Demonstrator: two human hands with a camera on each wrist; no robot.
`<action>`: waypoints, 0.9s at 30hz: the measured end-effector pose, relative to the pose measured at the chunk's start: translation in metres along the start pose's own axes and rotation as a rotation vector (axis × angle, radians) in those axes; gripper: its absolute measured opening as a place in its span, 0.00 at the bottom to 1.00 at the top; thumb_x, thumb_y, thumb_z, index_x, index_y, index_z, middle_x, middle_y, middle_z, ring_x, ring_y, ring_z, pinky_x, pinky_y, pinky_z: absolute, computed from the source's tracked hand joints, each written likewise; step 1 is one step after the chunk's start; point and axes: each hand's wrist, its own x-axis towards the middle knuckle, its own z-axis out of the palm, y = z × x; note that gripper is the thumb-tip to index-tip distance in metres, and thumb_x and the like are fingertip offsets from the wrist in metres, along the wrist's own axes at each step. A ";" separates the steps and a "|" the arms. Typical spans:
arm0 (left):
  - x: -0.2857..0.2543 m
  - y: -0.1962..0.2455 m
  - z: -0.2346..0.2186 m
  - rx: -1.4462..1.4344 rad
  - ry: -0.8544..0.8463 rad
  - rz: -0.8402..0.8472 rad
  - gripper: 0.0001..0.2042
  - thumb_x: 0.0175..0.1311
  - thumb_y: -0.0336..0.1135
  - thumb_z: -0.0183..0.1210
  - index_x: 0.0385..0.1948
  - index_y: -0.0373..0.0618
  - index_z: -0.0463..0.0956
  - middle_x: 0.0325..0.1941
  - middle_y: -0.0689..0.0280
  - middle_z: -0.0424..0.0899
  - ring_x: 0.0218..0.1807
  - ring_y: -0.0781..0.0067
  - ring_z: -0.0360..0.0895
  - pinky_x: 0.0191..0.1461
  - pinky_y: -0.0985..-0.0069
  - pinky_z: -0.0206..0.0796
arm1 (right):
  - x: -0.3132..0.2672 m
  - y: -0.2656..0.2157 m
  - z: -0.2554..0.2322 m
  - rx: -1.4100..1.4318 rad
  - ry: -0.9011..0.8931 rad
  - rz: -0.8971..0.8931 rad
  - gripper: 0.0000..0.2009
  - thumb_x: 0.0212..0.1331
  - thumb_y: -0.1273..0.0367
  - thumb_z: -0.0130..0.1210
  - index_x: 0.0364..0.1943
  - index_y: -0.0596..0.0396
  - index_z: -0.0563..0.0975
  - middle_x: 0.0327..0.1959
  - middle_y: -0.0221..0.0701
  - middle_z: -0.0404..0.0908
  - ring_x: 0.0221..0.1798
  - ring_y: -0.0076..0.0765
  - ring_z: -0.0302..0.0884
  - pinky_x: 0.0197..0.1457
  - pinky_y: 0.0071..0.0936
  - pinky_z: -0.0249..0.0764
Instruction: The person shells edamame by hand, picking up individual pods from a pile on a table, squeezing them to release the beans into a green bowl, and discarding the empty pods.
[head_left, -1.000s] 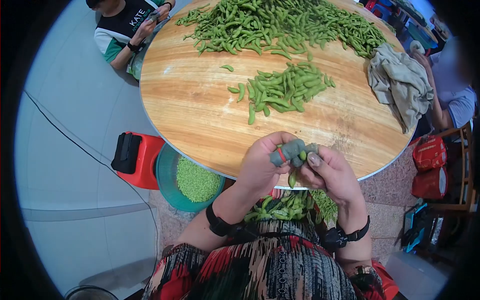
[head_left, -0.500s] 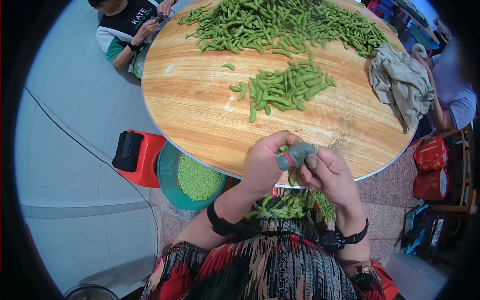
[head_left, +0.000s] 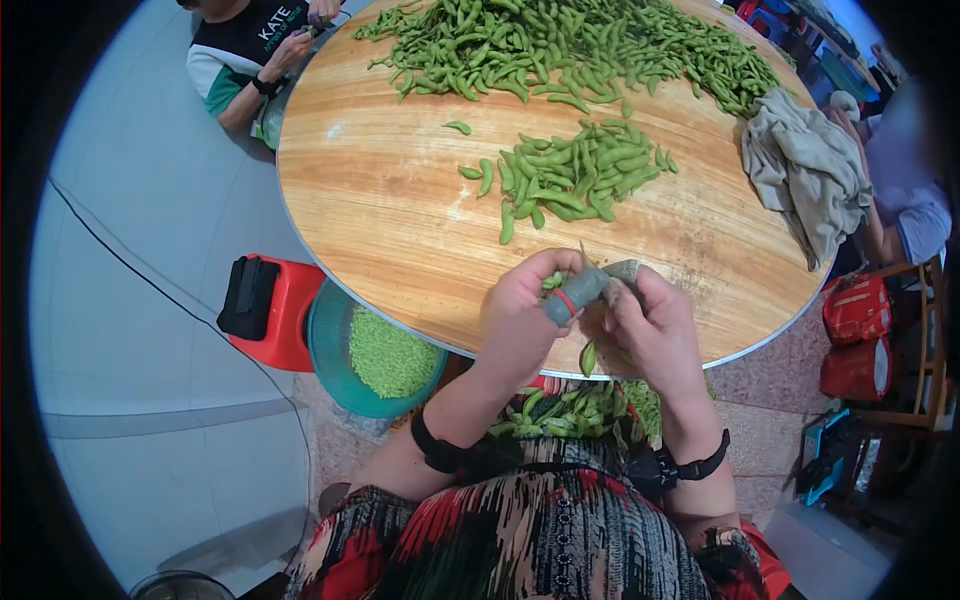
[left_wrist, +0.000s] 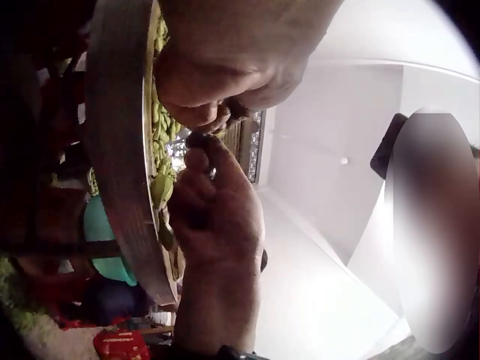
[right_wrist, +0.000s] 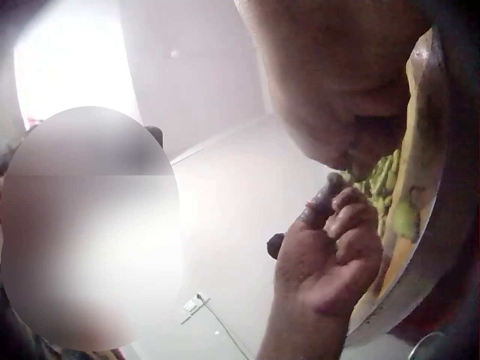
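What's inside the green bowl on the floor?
The green bowl holds a heap of small shelled green beans. The table edge covers part of its far side, and what lies under the heap is hidden.

Big round wooden counter (head_left: 380, 210), a grey rag (head_left: 805, 170) dumped on its right side, and down on the floor a red stool (head_left: 275, 310) touching a teal basin (head_left: 328, 345).

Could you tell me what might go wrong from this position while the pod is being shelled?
The pod is pinched between the left hand and right hand above the table's edge, not above the teal basin, so beans may miss it. A pod piece hanging below the hands could fall onto the lap.
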 end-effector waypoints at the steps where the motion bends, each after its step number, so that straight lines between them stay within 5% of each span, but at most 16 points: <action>1: 0.002 0.002 -0.003 -0.018 -0.018 -0.015 0.08 0.58 0.25 0.50 0.39 0.42 0.68 0.26 0.71 0.71 0.20 0.89 0.62 0.19 0.93 0.49 | 0.002 0.002 0.002 -0.003 -0.005 0.003 0.05 0.60 0.73 0.47 0.32 0.59 0.74 0.19 0.21 0.72 0.19 0.16 0.64 0.22 0.17 0.61; 4: 0.003 0.012 -0.014 -0.214 -0.111 -0.181 0.07 0.60 0.29 0.49 0.39 0.42 0.68 0.24 0.69 0.71 0.18 0.89 0.61 0.17 0.92 0.48 | 0.007 0.004 0.007 -0.262 0.085 -0.203 0.05 0.59 0.73 0.48 0.30 0.60 0.74 0.17 0.25 0.71 0.20 0.17 0.64 0.23 0.20 0.62; 9: 0.005 0.019 -0.026 -0.274 -0.156 -0.280 0.06 0.61 0.33 0.48 0.36 0.42 0.67 0.24 0.67 0.69 0.18 0.87 0.59 0.17 0.92 0.47 | 0.017 -0.003 -0.010 -0.164 -0.058 0.003 0.06 0.58 0.71 0.50 0.30 0.62 0.74 0.16 0.35 0.71 0.21 0.23 0.67 0.26 0.22 0.64; 12: 0.004 0.015 -0.028 -0.283 -0.156 -0.278 0.06 0.61 0.34 0.48 0.34 0.43 0.67 0.24 0.67 0.68 0.19 0.86 0.60 0.18 0.92 0.47 | 0.033 -0.013 -0.017 -0.472 0.043 -0.162 0.08 0.60 0.70 0.49 0.32 0.62 0.75 0.15 0.25 0.68 0.20 0.17 0.63 0.24 0.19 0.61; 13: 0.004 0.013 -0.027 -0.297 -0.178 -0.253 0.06 0.61 0.34 0.48 0.33 0.43 0.66 0.24 0.66 0.68 0.19 0.86 0.60 0.18 0.92 0.48 | 0.041 -0.010 -0.017 -0.565 0.110 -0.269 0.08 0.58 0.69 0.51 0.32 0.63 0.75 0.14 0.34 0.71 0.18 0.30 0.69 0.24 0.27 0.65; 14: 0.004 0.012 -0.026 -0.298 -0.178 -0.253 0.06 0.61 0.34 0.48 0.33 0.43 0.66 0.24 0.66 0.68 0.19 0.86 0.60 0.18 0.92 0.48 | 0.050 -0.007 -0.017 -0.565 0.109 -0.269 0.08 0.58 0.69 0.51 0.32 0.63 0.75 0.14 0.34 0.71 0.18 0.30 0.69 0.24 0.27 0.65; 16: 0.003 0.011 -0.021 -0.242 -0.120 -0.207 0.04 0.60 0.32 0.48 0.32 0.43 0.67 0.24 0.70 0.67 0.20 0.88 0.60 0.20 0.92 0.48 | 0.064 -0.003 -0.017 -1.002 0.177 -0.366 0.09 0.53 0.68 0.54 0.30 0.63 0.74 0.17 0.44 0.73 0.22 0.50 0.73 0.26 0.38 0.67; 19: -0.002 0.001 -0.015 0.106 -0.241 -0.160 0.06 0.60 0.28 0.48 0.37 0.42 0.71 0.24 0.73 0.70 0.21 0.90 0.62 0.21 0.91 0.52 | 0.074 -0.003 -0.015 -1.114 0.076 -0.246 0.10 0.52 0.67 0.55 0.23 0.61 0.71 0.23 0.47 0.76 0.30 0.55 0.75 0.30 0.46 0.69; 22: -0.012 0.010 0.000 0.457 -0.409 -0.213 0.12 0.60 0.25 0.49 0.45 0.44 0.74 0.24 0.76 0.73 0.23 0.92 0.65 0.23 0.91 0.55 | 0.070 0.006 -0.023 -0.992 0.088 -0.390 0.10 0.52 0.66 0.56 0.26 0.61 0.73 0.21 0.46 0.75 0.25 0.50 0.75 0.28 0.41 0.69; 23: -0.012 0.001 0.000 0.553 -0.434 -0.097 0.16 0.60 0.26 0.52 0.51 0.47 0.73 0.24 0.75 0.75 0.24 0.92 0.67 0.25 0.90 0.57 | 0.065 0.006 -0.026 -0.993 0.088 -0.390 0.10 0.52 0.66 0.56 0.26 0.61 0.73 0.21 0.46 0.75 0.25 0.50 0.75 0.28 0.41 0.69; 25: -0.015 0.007 0.006 0.547 -0.338 -0.085 0.15 0.60 0.27 0.54 0.49 0.46 0.73 0.25 0.75 0.75 0.24 0.92 0.67 0.24 0.91 0.57 | 0.050 0.005 -0.033 -0.568 0.053 -0.162 0.10 0.52 0.67 0.55 0.29 0.61 0.74 0.19 0.42 0.75 0.19 0.40 0.71 0.25 0.33 0.67; 27: -0.014 0.005 0.008 0.545 -0.244 -0.075 0.14 0.60 0.28 0.55 0.48 0.45 0.73 0.27 0.74 0.76 0.24 0.92 0.67 0.24 0.92 0.56 | 0.038 0.009 -0.038 -0.462 0.015 -0.134 0.10 0.54 0.66 0.55 0.30 0.61 0.74 0.17 0.37 0.74 0.19 0.33 0.68 0.24 0.28 0.65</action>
